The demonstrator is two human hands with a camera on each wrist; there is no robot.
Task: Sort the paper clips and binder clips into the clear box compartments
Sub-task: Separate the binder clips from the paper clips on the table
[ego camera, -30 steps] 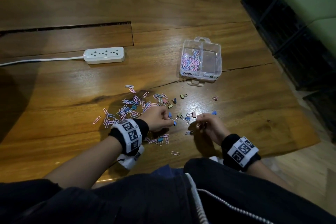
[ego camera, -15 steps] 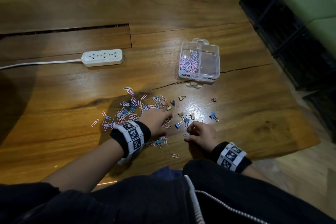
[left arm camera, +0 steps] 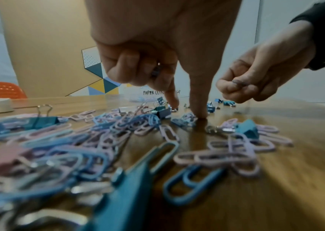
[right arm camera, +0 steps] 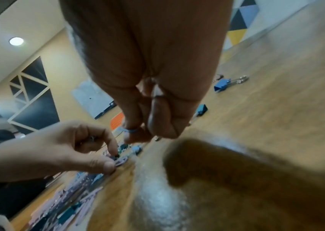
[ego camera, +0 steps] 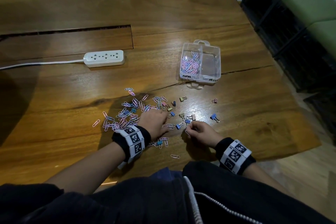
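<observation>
Hidden: the left hand [ego camera: 154,123] covers the near middle of the paper clips [ego camera: 125,114]; what its curled outer fingers enclose cannot be made out in the left wrist view, only a small glint between them.
Blurred: the nearest clips in the left wrist view are smeared; the right wrist view is soft, with a dark shape across its lower right.
Left hand: the thumb tip and a forefinger tip point down onto the table [ego camera: 72,96], the thumb touching the wood beside a small cluster of paper clips.
Right hand [ego camera: 201,132]: fingers curled, thumb and fingertips pinching a thin clip; in the right wrist view a blue loop shows at the fingertips [right arm camera: 132,131].
Binder clips [ego camera: 214,117]: scattered between the two hands and the clear box [ego camera: 200,76], one pink clip well off to the right.
Clear box: its left compartment holds paper clips; the right one looks bare, though glare makes that unsure.
Edges: the table's right edge runs near the right wrist; bare wood lies between the clips and the box.
Power strip [ego camera: 104,58]: well left of the box.
</observation>
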